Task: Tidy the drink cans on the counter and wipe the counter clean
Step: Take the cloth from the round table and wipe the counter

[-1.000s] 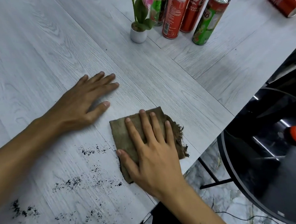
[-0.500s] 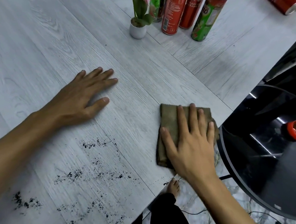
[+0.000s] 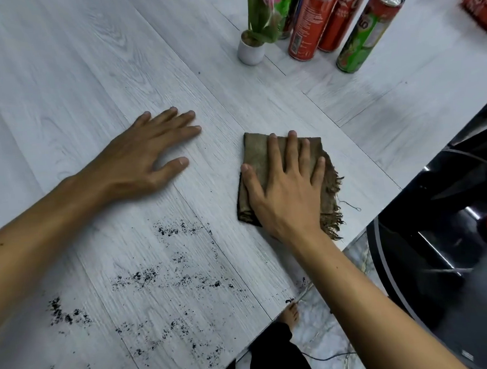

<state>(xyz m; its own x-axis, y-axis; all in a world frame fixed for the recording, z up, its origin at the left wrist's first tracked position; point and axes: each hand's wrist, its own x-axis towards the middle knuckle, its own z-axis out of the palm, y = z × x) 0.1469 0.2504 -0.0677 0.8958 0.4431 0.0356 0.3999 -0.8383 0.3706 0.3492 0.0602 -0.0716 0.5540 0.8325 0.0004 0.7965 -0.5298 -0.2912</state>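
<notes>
right hand (image 3: 287, 192): flat, fingers spread, pressing brown cloth (image 3: 256, 160) near surface (image 3: 84, 65) front edge
left hand (image 3: 142, 158): flat on surface, fingers apart, holds nothing
dirt (image 3: 145, 277): black specks, left of cloth
cans (image 3: 367, 30): upright, far side, by flower pot (image 3: 251, 49)

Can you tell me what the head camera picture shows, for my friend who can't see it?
A right hand presses a frayed brown cloth flat on a pale wood-grain counter, the left hand flat beside it. Black crumbs lie nearer the person; drink cans and a small potted flower stand behind.
</notes>
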